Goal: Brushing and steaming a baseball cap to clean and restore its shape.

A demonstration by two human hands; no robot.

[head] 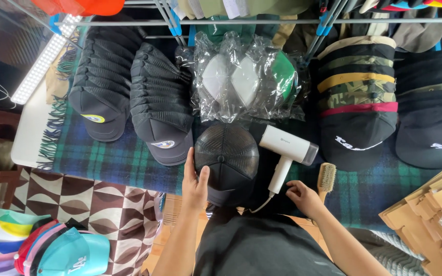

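Note:
A black mesh-backed cap (227,158) lies on the plaid blanket (113,158) right in front of me. My left hand (194,181) rests flat against the cap's left side, fingers spread along it. To the right lies a white handheld steamer (287,153), handle toward me. My right hand (304,197) hovers just below the steamer's handle with fingers loosely curled, holding nothing. A small wooden brush (326,180) lies just right of that hand.
Two stacks of dark grey caps (129,102) stand at the back left. Caps in clear plastic bags (244,82) sit centre back, mixed cap stacks (356,97) at right. A metal rail (262,21) runs overhead. Cardboard pieces (431,214) lie bottom right, colourful caps (47,245) bottom left.

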